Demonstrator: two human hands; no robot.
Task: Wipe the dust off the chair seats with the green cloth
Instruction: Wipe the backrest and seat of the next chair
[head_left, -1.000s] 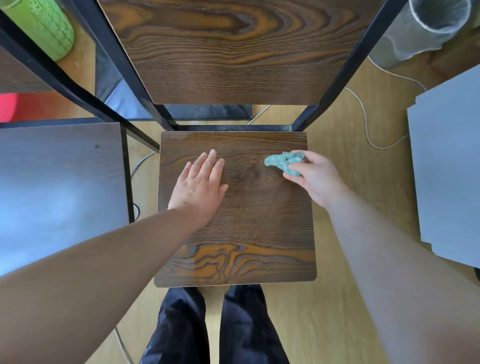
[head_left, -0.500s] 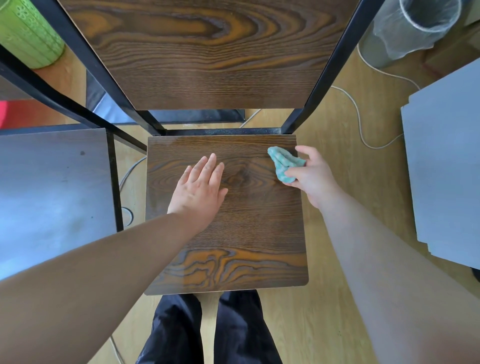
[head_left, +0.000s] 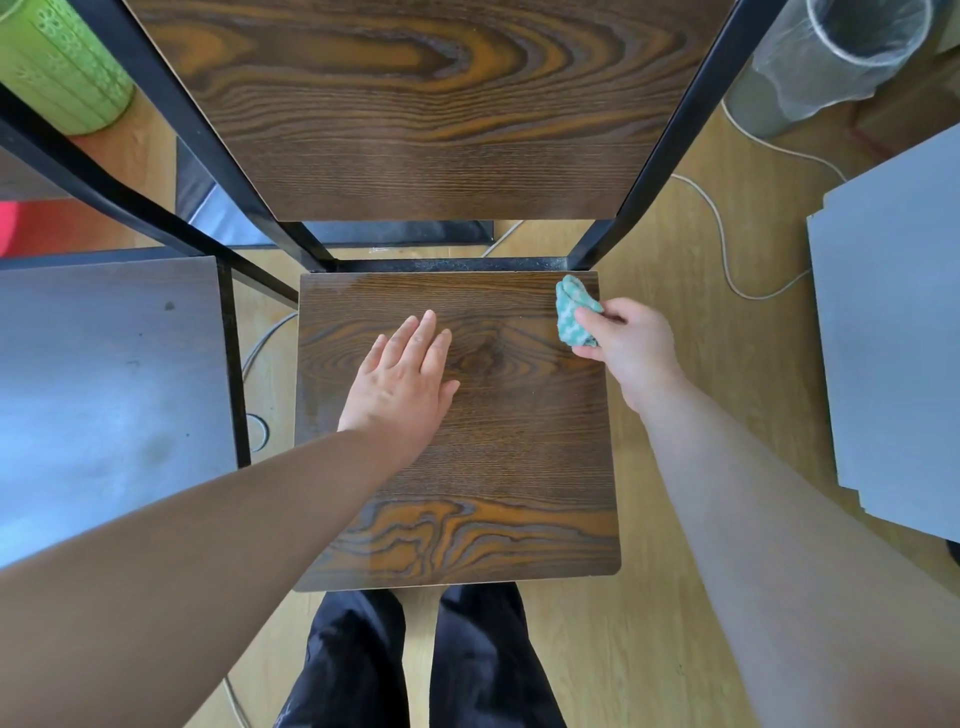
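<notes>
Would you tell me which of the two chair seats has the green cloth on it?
The middle seat: the right hand holds the green cloth at its far right corner, the left hand rests flat on it. The left seat is untouched.

Two dark wood-grain square chair seats: central seat, nine-o'clock seat. One crumpled green cloth. Two bare hands: left hand, right hand.

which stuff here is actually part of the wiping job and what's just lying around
Job: green cloth, pinched in the right hand; wooden chair seat, left hand flat on it; dark seat to the left.
Lying about: green roll, lined bin, white cable, grey board.
</notes>
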